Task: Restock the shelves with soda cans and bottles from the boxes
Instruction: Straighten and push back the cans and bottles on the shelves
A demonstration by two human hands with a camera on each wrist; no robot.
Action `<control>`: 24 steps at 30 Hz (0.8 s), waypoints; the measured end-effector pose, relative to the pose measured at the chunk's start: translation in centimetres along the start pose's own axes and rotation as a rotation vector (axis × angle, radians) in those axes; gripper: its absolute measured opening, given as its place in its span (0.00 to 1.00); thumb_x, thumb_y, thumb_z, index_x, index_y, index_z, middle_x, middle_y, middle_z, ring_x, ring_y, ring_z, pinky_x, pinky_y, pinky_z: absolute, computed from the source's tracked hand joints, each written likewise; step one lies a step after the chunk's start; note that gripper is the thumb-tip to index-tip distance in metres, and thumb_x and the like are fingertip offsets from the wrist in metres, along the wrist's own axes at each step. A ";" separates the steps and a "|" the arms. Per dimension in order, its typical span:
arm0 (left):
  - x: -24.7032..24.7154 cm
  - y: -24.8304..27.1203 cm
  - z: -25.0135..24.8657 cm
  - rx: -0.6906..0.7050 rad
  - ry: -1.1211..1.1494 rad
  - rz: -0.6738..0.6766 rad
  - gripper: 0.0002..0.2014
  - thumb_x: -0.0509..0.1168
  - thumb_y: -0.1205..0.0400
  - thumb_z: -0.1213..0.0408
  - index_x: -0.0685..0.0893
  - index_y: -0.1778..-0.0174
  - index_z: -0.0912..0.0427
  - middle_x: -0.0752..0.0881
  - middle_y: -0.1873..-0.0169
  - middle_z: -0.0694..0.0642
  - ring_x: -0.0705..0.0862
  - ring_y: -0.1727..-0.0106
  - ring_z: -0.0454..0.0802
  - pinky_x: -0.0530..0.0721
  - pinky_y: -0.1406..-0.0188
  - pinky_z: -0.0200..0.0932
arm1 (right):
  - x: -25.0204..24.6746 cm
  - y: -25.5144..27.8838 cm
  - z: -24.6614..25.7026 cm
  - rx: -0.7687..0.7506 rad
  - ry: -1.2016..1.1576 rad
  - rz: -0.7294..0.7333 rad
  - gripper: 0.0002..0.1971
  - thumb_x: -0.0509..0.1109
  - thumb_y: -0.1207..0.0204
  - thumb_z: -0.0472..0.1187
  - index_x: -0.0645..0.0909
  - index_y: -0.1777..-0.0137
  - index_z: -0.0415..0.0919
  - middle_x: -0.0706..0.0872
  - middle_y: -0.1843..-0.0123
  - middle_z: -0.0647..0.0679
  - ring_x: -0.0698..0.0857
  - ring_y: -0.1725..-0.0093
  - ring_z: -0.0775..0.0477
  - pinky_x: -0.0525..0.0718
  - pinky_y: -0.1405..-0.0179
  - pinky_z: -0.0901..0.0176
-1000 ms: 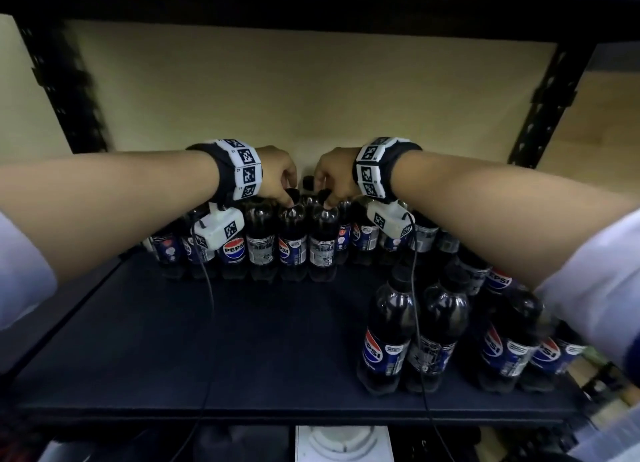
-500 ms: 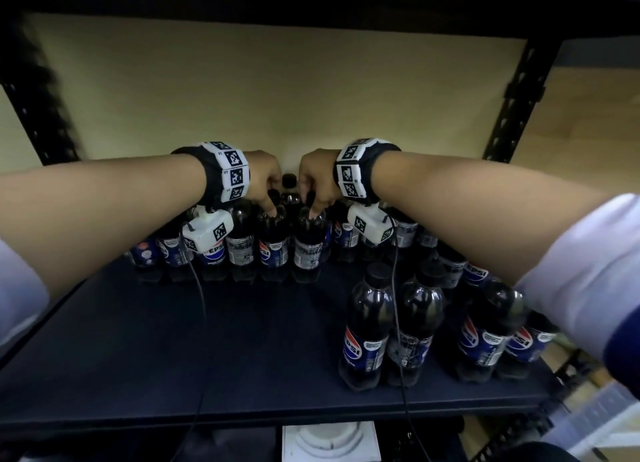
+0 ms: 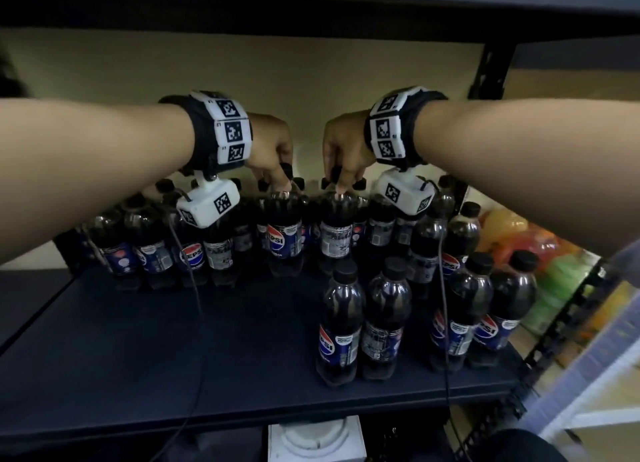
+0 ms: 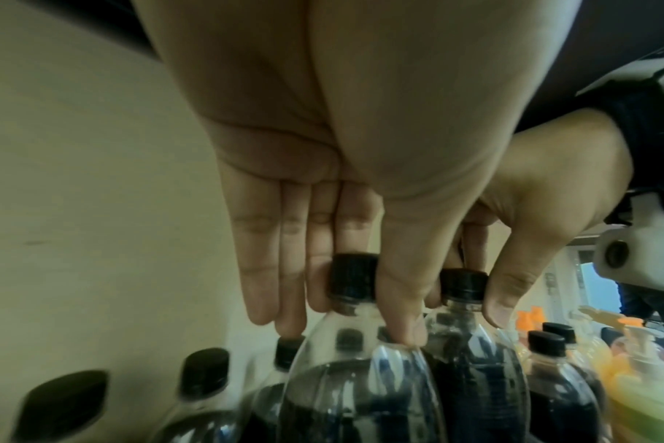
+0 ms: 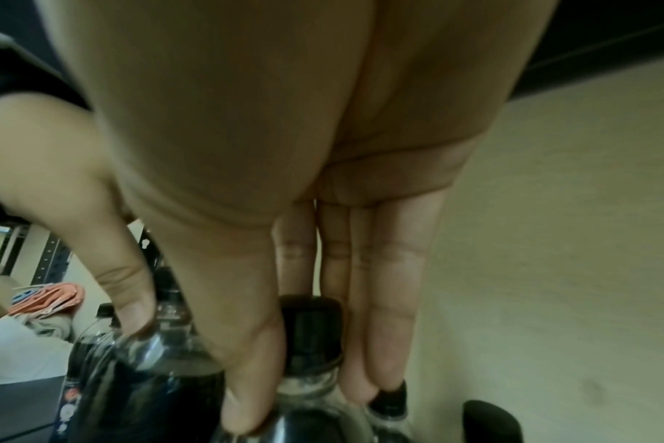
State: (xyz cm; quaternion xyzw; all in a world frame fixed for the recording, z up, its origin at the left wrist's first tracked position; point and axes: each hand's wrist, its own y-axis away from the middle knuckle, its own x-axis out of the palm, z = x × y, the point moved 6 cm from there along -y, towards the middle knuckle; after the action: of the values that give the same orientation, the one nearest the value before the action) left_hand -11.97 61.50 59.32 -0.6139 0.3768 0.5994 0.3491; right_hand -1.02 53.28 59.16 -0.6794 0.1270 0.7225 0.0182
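Note:
Two dark Pepsi bottles with black caps stand side by side in front of the back rows on the black shelf (image 3: 156, 350). My left hand (image 3: 277, 181) pinches the left bottle (image 3: 284, 234) at its cap (image 4: 355, 277), thumb in front and fingers behind. My right hand (image 3: 341, 181) pinches the right bottle (image 3: 337, 234) at its cap (image 5: 309, 326) the same way. In the left wrist view the left hand (image 4: 355, 302) sits beside the right bottle's cap (image 4: 463, 284). The right wrist view has the right hand (image 5: 307, 374) near. Whether the bases touch the shelf is unclear.
Rows of Pepsi bottles (image 3: 152, 250) line the back. A front cluster of several bottles (image 3: 341, 323) stands at the right. The upper shelf (image 3: 311, 4) hangs close above. Orange and green bottles (image 3: 540, 253) sit beyond the right post (image 3: 491, 70). A white object (image 3: 315, 441) lies below.
Both hands keep their pinch on the bottle tops and have spread slightly apart. The view has swung, so the coloured bottles at the right now show.

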 end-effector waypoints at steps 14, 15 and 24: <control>1.7 -1.7 -5.4 0.028 -0.030 0.024 0.17 0.83 0.31 0.48 0.89 0.58 0.56 0.86 0.70 0.47 0.82 0.68 0.47 0.77 0.67 0.39 | 2.3 2.4 -3.3 0.073 -0.008 0.023 0.16 0.89 0.37 0.43 0.92 0.49 0.46 0.94 0.63 0.47 0.91 0.67 0.54 0.87 0.68 0.65; 2.2 -1.9 -5.7 0.035 -0.028 0.022 0.18 0.83 0.31 0.48 0.89 0.56 0.57 0.87 0.68 0.48 0.82 0.68 0.48 0.77 0.67 0.40 | 2.5 2.4 -3.4 0.077 -0.017 0.025 0.17 0.88 0.36 0.42 0.92 0.47 0.44 0.93 0.63 0.46 0.91 0.68 0.54 0.85 0.71 0.67; 5.6 -2.8 -7.4 0.054 0.107 0.089 0.16 0.82 0.27 0.54 0.89 0.54 0.61 0.93 0.65 0.53 0.88 0.72 0.43 0.85 0.68 0.36 | 3.8 2.5 -4.2 0.096 -0.010 0.033 0.16 0.87 0.35 0.39 0.91 0.48 0.36 0.93 0.63 0.43 0.90 0.70 0.55 0.88 0.68 0.64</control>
State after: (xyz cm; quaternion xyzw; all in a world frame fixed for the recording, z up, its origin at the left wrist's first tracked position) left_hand -6.04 56.07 53.98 -0.6178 0.4380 0.5704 0.3180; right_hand 2.32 49.46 55.59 -0.6721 0.1725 0.7190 0.0396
